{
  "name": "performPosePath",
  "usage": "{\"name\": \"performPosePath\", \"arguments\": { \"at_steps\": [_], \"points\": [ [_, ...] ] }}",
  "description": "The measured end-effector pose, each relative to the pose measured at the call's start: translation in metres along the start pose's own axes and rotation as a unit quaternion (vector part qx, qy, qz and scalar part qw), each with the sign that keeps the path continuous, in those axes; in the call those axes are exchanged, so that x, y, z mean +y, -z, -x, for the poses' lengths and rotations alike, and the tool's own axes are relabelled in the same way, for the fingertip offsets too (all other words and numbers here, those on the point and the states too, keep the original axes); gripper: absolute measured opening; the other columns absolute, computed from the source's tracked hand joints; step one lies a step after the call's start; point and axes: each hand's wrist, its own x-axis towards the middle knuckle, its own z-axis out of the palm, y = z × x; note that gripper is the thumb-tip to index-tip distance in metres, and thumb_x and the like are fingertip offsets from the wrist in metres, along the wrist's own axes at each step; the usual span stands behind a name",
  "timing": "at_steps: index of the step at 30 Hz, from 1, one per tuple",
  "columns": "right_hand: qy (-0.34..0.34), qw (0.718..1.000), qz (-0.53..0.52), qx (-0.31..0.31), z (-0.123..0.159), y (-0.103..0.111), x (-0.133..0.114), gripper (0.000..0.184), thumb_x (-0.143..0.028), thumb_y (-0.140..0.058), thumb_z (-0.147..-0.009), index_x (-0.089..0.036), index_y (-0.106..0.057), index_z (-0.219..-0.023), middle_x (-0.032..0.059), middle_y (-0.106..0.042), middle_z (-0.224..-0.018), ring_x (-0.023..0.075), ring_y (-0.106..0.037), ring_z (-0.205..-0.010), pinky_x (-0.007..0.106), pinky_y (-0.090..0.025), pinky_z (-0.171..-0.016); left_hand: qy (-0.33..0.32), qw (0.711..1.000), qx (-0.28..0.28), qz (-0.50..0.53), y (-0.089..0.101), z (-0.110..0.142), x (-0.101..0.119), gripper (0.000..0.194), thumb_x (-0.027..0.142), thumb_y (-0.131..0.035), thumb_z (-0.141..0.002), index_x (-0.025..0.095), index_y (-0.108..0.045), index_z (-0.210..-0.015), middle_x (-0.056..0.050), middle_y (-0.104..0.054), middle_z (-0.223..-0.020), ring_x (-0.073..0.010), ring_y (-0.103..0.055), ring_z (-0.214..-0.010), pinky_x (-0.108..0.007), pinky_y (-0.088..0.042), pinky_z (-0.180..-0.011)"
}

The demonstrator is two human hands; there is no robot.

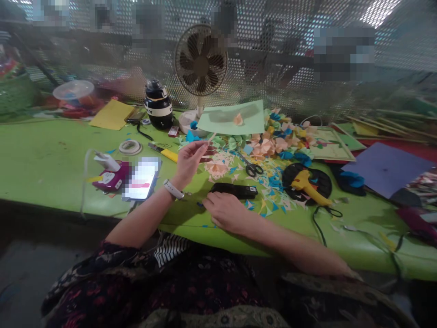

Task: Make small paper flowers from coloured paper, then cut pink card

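My left hand [191,163], with a white watch on its wrist, is raised above the table. Its thumb and fingers pinch a thin, pale peach strip [212,136], apparently paper. Lower down, my right hand [225,210] lies on the table with curled fingers, close against the near side of a long black object [235,190] that looks like a stapler. What those fingers hold, if anything, is hidden; a small blue scrap [200,204] shows beside the fingertips. Beyond my hands lie peach paper pieces [218,167] and black-handled scissors [254,169].
A yellow glue gun [309,187] rests on a black round tray. Folded paper flowers [273,145] are heaped behind the scraps. A phone [141,178], tape roll [130,147] and cutter knife [164,152] lie left. A fan [201,61] and black bottle [159,107] stand behind.
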Motion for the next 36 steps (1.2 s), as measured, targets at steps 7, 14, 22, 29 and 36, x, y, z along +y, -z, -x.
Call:
{"name": "performPosePath", "arguments": {
  "at_steps": [7,14,22,29,36],
  "points": [
    [-0.156,0.946,-0.226,0.17,0.017,0.033,0.046,0.023,-0.017,-0.037,-0.087,-0.019,-0.06,-0.088,0.0048,-0.064,-0.077,0.0175,-0.052,-0.066,0.03,-0.036,-0.064,-0.013,1.0,0.0,0.012,0.003,-0.003,-0.002,0.032,0.048,-0.075,-0.082,0.019,-0.071,-0.095,-0.006,-0.078,-0.094,-0.0178,-0.076,-0.086,-0.03,-0.062,-0.072],
    [-0.25,0.882,-0.298,0.266,0.007,0.025,0.07,0.028,-0.043,-0.038,-0.09,-0.024,-0.046,-0.071,0.0023,-0.053,-0.064,0.0197,-0.05,-0.065,0.031,-0.033,-0.063,0.035,0.996,-0.076,0.042,-0.01,0.012,-0.007,0.04,0.051,-0.082,-0.074,0.017,-0.072,-0.091,-0.008,-0.079,-0.097,-0.0193,-0.075,-0.093,-0.03,-0.062,-0.079],
    [-0.282,0.884,-0.23,0.292,-0.003,0.009,0.076,0.045,-0.058,-0.035,-0.095,-0.024,-0.042,-0.067,0.0015,-0.049,-0.059,0.0164,-0.043,-0.056,0.03,-0.027,-0.059,0.04,0.992,-0.104,0.067,-0.013,0.015,-0.006,0.04,0.05,-0.083,-0.073,0.017,-0.074,-0.094,-0.008,-0.079,-0.103,-0.0215,-0.075,-0.101,-0.037,-0.061,-0.09],
    [-0.265,0.89,-0.236,0.285,-0.002,0.007,0.08,0.045,-0.056,-0.034,-0.096,-0.024,-0.044,-0.066,0.002,-0.05,-0.06,0.0169,-0.047,-0.058,0.03,-0.03,-0.06,0.037,0.99,-0.108,0.083,-0.014,0.017,-0.007,0.032,0.042,-0.088,-0.068,0.02,-0.079,-0.09,-0.005,-0.08,-0.096,-0.0174,-0.076,-0.089,-0.035,-0.062,-0.089],
    [-0.25,0.898,-0.263,0.251,0.001,0.013,0.076,0.046,-0.056,-0.035,-0.096,-0.023,-0.045,-0.066,0.0021,-0.051,-0.062,0.0166,-0.047,-0.058,0.03,-0.03,-0.06,0.04,0.993,-0.09,0.065,-0.013,0.018,-0.007,0.028,0.041,-0.089,-0.067,0.02,-0.08,-0.084,-0.005,-0.081,-0.091,-0.0179,-0.076,-0.083,-0.038,-0.063,-0.087]
  ]
}}
